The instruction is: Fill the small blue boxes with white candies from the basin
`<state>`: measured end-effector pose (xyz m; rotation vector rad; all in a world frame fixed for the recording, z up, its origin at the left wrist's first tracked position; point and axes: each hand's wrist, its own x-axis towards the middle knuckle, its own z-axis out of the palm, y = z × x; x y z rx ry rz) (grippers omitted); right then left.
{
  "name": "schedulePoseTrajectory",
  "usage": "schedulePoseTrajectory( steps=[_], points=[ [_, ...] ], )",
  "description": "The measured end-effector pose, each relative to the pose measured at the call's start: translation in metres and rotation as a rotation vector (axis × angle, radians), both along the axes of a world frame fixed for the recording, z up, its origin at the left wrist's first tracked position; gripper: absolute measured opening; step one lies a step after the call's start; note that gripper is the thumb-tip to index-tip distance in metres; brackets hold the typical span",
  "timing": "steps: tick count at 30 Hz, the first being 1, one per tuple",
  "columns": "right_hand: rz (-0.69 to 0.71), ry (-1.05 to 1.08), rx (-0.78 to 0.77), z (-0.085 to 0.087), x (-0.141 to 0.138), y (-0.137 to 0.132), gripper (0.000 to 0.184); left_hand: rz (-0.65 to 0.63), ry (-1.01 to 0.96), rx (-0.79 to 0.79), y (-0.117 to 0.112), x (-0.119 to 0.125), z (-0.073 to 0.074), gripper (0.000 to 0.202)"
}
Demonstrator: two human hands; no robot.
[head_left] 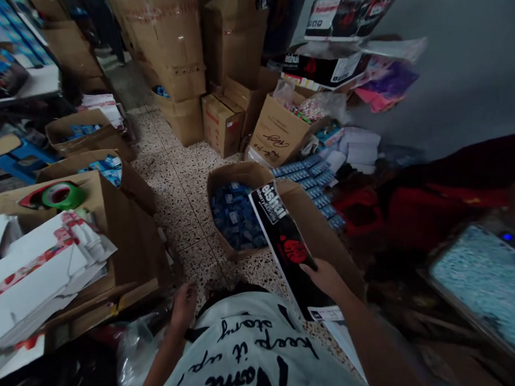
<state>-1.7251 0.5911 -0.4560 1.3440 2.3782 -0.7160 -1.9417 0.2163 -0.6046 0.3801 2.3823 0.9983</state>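
My right hand (327,279) grips a long flat black carton (287,246) with a red emblem and white lettering, held slanted over the floor. Just beyond its far end stands an open cardboard box of small blue packets (236,216). My left hand (183,304) hangs low by my white lettered shirt, next to a cardboard flap; its fingers are curled and I cannot make out anything in them.
Cardboard boxes (169,43) are stacked at the back. At left, a box carries flat white cartons (39,271) and a green tape roll (63,196). Rows of blue packets (314,182) lie right of the open box. Speckled floor (175,179) runs between. A wall shelf holds black cartons (320,68).
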Motion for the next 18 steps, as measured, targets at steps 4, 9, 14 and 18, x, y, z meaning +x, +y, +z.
schedulePoseTrajectory(
  steps=[4, 9, 14, 18],
  points=[
    [0.032, -0.038, -0.114, -0.024, -0.041, -0.032, 0.025, -0.231, -0.086, -0.01, 0.07, -0.007, -0.014, 0.046],
    [-0.173, -0.203, -0.062, -0.004, 0.011, -0.059, 0.034, -0.636, -0.111, -0.136, 0.148, -0.009, -0.043, 0.035],
    [-0.472, -0.094, -0.031, 0.027, 0.121, -0.115, 0.038, -0.891, 0.143, -0.248, 0.2, -0.019, -0.059, 0.068],
    [-0.67, 0.085, -0.08, -0.008, 0.149, -0.155, 0.043, -1.052, 0.24, -0.316, 0.234, -0.025, -0.07, 0.071]
  ],
)
